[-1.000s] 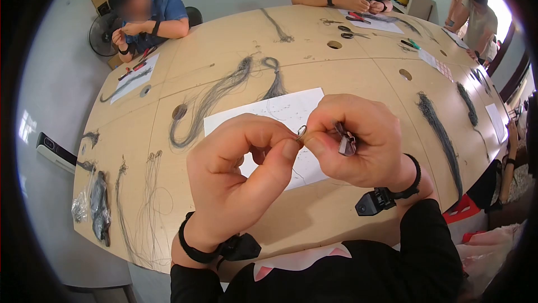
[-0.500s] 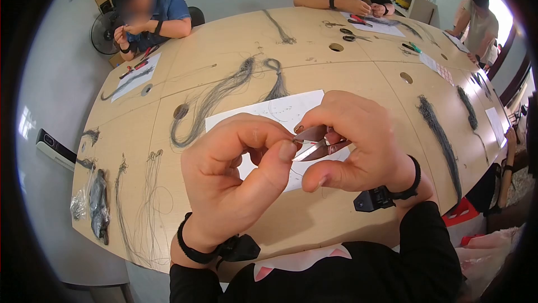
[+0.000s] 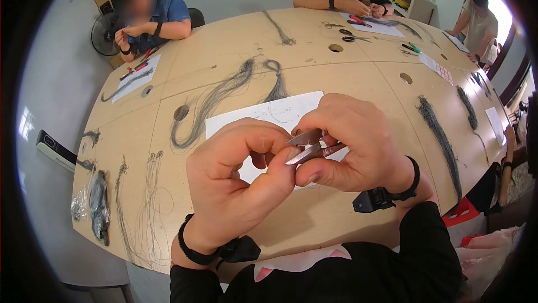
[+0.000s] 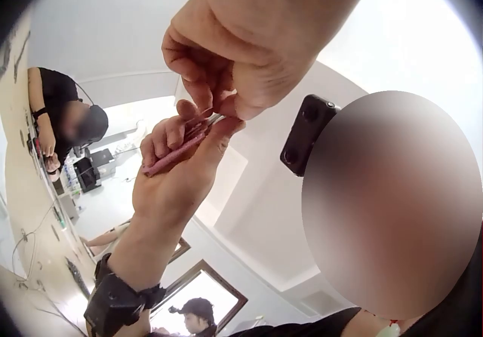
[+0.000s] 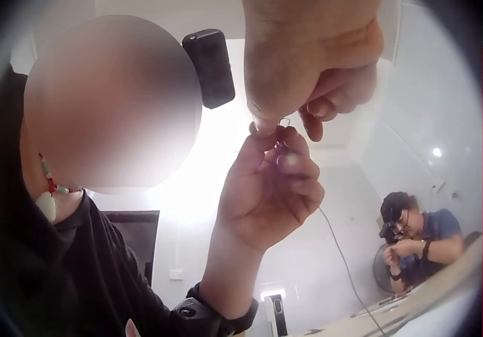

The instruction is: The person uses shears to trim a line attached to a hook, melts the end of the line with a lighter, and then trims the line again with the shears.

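My right hand [image 3: 353,140] grips a small pair of metal snips [image 3: 307,154], their blades parted at the left fingertips. In the left wrist view their pink handle [image 4: 175,156] lies in the right hand [image 4: 177,190]. My left hand [image 3: 241,177] pinches a tiny thread end between thumb and index finger, mostly hidden by them. The right wrist view shows a thin thread [image 5: 339,254] trailing beside the left hand [image 5: 268,190], and a small wire-like loop [image 5: 285,121] at the fingertips.
Under the hands lies a white sheet [image 3: 224,122]. Beyond it are grey thread bundles [image 3: 224,87]. More strands [image 3: 151,191] and a plastic-wrapped bundle [image 3: 100,208] lie left, a dark bundle [image 3: 440,135] right. Black scissors [image 3: 348,36] and seated people are across the table.
The right hand's snips, first folded in its palm, have swung out with blades toward the left fingertips, then moved slightly down and left over the left thumb. The left hand keeps its pinch.
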Action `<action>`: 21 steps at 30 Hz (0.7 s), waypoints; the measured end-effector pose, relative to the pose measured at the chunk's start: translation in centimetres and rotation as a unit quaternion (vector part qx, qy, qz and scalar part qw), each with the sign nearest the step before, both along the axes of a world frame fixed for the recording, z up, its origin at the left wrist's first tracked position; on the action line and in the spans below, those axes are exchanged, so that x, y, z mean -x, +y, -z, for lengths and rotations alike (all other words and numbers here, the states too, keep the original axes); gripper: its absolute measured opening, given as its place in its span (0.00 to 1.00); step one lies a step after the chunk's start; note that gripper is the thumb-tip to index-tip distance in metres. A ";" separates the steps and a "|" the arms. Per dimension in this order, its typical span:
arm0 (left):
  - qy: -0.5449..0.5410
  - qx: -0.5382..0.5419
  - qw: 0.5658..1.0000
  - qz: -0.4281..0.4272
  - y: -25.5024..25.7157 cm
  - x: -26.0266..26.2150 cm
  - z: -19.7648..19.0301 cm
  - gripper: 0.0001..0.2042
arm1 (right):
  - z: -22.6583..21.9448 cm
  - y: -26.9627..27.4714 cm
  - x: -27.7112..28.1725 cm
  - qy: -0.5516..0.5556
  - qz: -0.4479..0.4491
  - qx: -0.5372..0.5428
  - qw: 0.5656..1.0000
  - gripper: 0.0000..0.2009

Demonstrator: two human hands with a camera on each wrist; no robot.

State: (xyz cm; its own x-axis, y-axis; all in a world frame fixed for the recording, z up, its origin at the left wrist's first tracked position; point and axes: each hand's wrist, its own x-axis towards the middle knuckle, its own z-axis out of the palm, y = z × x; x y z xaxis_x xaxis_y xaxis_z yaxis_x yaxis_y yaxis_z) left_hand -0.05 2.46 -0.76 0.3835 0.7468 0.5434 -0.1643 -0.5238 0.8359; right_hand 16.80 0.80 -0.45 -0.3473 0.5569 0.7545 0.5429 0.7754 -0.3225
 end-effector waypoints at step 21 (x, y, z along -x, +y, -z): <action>0.005 -0.044 0.999 -0.030 -0.1 -0.1 -0.1 0.03 | -0.1 -0.1 0.0 -0.011 0.002 -0.015 1.000 0.17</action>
State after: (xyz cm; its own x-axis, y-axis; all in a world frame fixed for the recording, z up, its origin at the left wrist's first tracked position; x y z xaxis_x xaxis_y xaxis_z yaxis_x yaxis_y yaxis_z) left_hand 0.09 2.41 -0.70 0.3460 0.7183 0.6036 -0.1223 -0.6033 0.7881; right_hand 16.84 0.66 -0.35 -0.3623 0.5350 0.7632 0.5526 0.7827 -0.2863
